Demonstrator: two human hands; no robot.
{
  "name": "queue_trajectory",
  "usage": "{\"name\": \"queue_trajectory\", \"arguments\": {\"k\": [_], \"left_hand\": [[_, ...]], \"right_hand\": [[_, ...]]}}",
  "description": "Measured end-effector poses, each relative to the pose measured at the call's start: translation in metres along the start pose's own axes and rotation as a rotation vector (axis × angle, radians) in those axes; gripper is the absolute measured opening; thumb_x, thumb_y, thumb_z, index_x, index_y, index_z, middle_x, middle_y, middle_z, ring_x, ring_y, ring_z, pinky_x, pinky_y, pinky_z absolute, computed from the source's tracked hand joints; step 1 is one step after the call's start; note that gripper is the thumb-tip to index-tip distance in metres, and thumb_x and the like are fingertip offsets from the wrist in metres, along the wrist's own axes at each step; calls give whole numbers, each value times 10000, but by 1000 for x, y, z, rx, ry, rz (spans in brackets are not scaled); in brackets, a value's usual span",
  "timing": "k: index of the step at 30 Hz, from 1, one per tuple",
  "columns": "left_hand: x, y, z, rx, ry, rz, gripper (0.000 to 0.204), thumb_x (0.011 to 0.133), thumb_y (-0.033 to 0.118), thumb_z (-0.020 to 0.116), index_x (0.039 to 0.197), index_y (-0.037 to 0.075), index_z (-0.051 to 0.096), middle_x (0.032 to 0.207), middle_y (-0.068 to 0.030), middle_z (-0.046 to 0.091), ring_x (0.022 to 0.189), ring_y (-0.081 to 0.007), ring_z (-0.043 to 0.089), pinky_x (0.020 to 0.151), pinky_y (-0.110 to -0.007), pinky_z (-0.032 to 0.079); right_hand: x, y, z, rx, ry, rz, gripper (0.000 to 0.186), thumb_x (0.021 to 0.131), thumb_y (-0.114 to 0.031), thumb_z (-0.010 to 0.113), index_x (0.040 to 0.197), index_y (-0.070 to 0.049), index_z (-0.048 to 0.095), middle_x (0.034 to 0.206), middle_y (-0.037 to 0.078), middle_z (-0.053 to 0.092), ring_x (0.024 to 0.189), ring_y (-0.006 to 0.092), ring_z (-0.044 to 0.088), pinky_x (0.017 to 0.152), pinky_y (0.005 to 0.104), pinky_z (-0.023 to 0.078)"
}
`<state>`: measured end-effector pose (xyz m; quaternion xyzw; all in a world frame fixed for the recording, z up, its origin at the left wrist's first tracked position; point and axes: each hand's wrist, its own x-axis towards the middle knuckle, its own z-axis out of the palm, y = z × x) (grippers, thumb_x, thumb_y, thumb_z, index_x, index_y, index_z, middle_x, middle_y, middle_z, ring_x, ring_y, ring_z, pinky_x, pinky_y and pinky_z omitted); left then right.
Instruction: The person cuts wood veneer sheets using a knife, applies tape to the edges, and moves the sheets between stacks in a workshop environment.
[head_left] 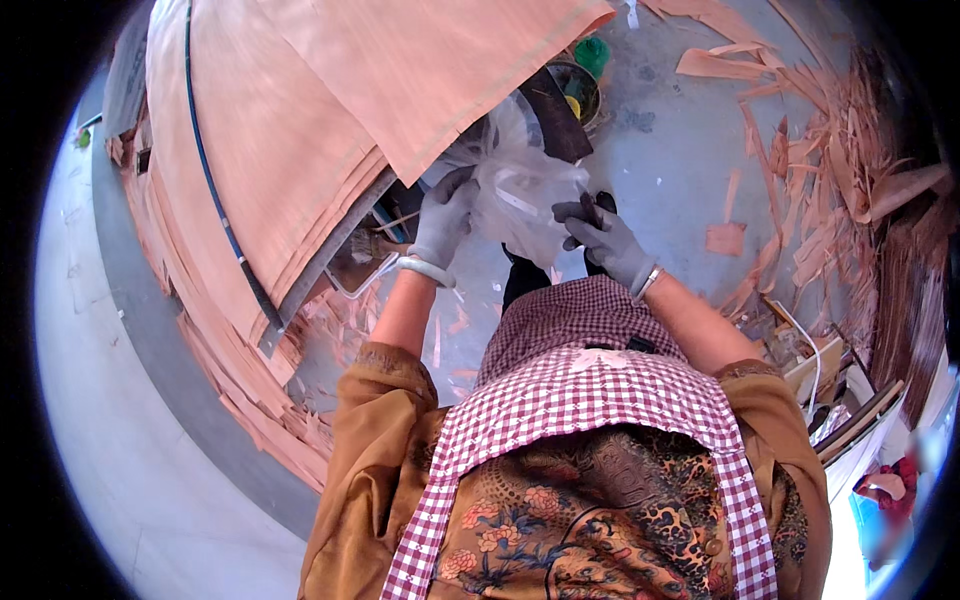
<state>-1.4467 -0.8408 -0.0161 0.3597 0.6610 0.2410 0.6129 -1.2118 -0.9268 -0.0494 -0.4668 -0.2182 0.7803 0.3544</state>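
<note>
A clear, crumpled plastic bag point(525, 195) hangs in front of me, between my two grey-gloved hands. My left hand point(443, 218) is closed on the bag's left side, near the corner of the wood veneer sheets point(400, 90). At the bag's right edge is my right hand point(607, 238), its fingers curled around a slim dark tool point(588, 208). The tool's upper end lies close to the plastic; its exact kind is not clear. Whether its tip touches the bag I cannot tell.
A long dark rod point(205, 170) lies across the veneer. Veneer scraps point(810, 190) litter the floor at the right. A round container point(578, 90) and a green object point(592, 55) stand beyond the bag. Wood strips point(860, 420) lie at the lower right.
</note>
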Motion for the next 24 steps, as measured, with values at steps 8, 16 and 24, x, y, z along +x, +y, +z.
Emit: {"name": "queue_trajectory", "arguments": {"k": [8,16,24], "left_hand": [[-12,4,-14,170,-96,224,277,857,179,536,1046,-7,617,842,-38,621,721,-91,525,658,-237,443],[-73,51,-38,250,-393,491,401,789,120,658,1157,-6,559,1045,-72,624,923,-120,580,812,-269,463],[-115,145,11,325,-828,619,270,749,112,707,988,18,625,784,40,534,690,-43,455,640,-191,394]], "right_hand": [[42,-9,52,-279,60,-248,545,797,-132,647,1288,-34,433,1050,48,552,890,121,527,789,253,439],[-59,-122,93,-602,60,-367,216,872,-218,588,990,-39,614,753,-17,556,621,56,517,500,191,414],[-230,-266,115,-437,112,-1123,384,907,-332,509,1120,-14,541,963,100,606,801,192,611,703,277,537]]}}
